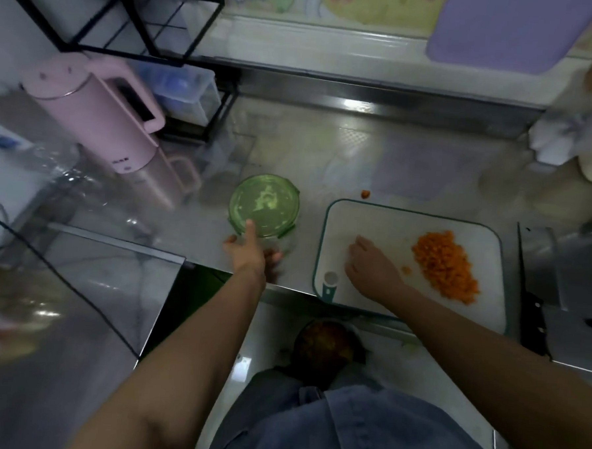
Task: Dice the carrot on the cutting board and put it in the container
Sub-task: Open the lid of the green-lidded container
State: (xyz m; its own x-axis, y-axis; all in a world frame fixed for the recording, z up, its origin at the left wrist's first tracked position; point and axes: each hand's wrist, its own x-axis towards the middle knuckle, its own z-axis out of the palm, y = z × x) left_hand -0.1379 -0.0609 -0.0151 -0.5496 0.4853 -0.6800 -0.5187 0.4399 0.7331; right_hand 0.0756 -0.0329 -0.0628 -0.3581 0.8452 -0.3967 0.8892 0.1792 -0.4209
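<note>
Left hand grasps the lidded container, right hand rests empty on the board; hasty scooping could scatter the carrot dice.

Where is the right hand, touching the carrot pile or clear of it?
Apart. The head view shows a strip of bare white board between the right hand and the carrot pile, which lies to its right.

Single head view, looking steeply down over counter.
</note>
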